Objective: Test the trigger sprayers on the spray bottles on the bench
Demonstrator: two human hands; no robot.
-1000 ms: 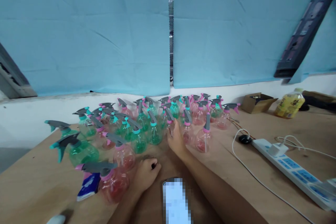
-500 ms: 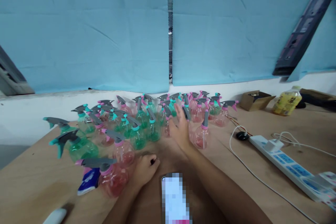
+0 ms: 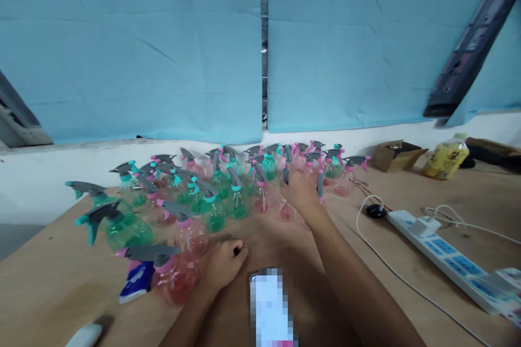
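Note:
Several green and pink spray bottles (image 3: 211, 195) with grey triggers stand crowded on the wooden table (image 3: 61, 282). My right hand (image 3: 301, 192) reaches into the right part of the cluster, its fingers wrapped round a pink spray bottle whose grey trigger (image 3: 320, 184) sticks up beside the hand. My left hand (image 3: 226, 263) rests on the table with its fingers curled in, nothing visible in it. It lies just right of a pink spray bottle (image 3: 175, 279) that is the nearest one to me.
A phone (image 3: 271, 309) lies between my forearms. A white power strip (image 3: 442, 254) with cables runs along the right. A cardboard box (image 3: 396, 154) and a yellow drink bottle (image 3: 445, 157) stand at the far right. A blue packet (image 3: 136, 282) lies at the left.
My right hand has moved right from the middle of the cluster and closed round the pink bottle. The left hand has stayed where it was.

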